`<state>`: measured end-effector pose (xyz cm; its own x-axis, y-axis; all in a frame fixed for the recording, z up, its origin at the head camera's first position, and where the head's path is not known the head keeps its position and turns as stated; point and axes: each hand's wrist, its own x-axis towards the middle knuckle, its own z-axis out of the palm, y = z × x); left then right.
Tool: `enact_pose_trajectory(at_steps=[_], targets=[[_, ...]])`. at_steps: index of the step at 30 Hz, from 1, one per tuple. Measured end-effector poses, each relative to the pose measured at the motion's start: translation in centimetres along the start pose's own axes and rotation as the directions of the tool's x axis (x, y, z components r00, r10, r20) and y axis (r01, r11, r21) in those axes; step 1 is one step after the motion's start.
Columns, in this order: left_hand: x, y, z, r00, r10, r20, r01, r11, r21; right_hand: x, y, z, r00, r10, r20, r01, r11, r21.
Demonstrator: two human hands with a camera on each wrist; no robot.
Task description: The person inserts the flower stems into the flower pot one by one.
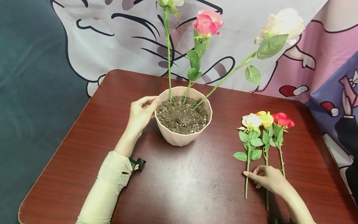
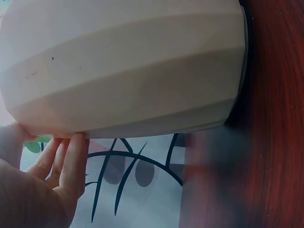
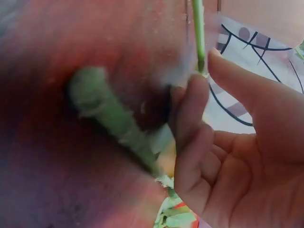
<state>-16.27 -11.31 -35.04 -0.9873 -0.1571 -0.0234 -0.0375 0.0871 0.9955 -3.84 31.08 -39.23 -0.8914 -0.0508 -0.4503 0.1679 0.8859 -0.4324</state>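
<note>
A pale pink faceted flowerpot (image 1: 180, 139) full of dark soil (image 1: 181, 116) stands toward the back of the table. My left hand (image 1: 142, 112) holds its left rim, and in the left wrist view the fingers (image 2: 73, 164) lie against the pot's side. Low on the stem of a cream rose (image 1: 248, 155), my right hand (image 1: 270, 179) pinches with thumb and index finger; this rose lies on the table. Beside it lie a yellow rose (image 1: 265, 119) and a red rose (image 1: 283, 120), their stems partly under the right hand.
Three roses rise from the soil: a whitish one (image 1: 169, 56) at left, a pink one (image 1: 207, 23) in the middle, and a large white one (image 1: 282, 25) leaning far right. Behind the brown table (image 1: 84, 146) hangs a cartoon-printed cloth (image 1: 112, 46).
</note>
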Motion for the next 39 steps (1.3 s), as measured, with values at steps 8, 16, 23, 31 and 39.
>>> enact_pose_trajectory(at_steps=[8,16,23,31,39], targets=[[0.1,0.2,0.3,0.999,0.029,0.013,-0.029,1.000,-0.004,-0.4,0.4,0.8,0.996,-0.029,0.088,0.015,0.988,0.156],[0.2,0.0,0.1,0.999,0.034,0.006,-0.034,0.999,-0.011,0.0,1.7,0.5,0.972,-0.121,0.201,0.030,0.914,0.405],[0.1,0.0,0.2,1.000,0.027,0.001,-0.027,0.999,-0.021,-0.1,1.8,0.4,0.975,-0.127,0.185,0.038,0.906,0.422],[0.2,0.0,0.1,1.000,0.017,0.007,-0.017,1.000,-0.023,-0.2,1.2,-0.1,0.975,-0.153,0.161,0.067,0.894,0.444],[0.2,0.0,-0.1,1.000,0.006,0.007,-0.006,0.999,-0.037,-0.4,0.4,-0.6,0.976,-0.216,0.029,0.180,0.874,0.452]])
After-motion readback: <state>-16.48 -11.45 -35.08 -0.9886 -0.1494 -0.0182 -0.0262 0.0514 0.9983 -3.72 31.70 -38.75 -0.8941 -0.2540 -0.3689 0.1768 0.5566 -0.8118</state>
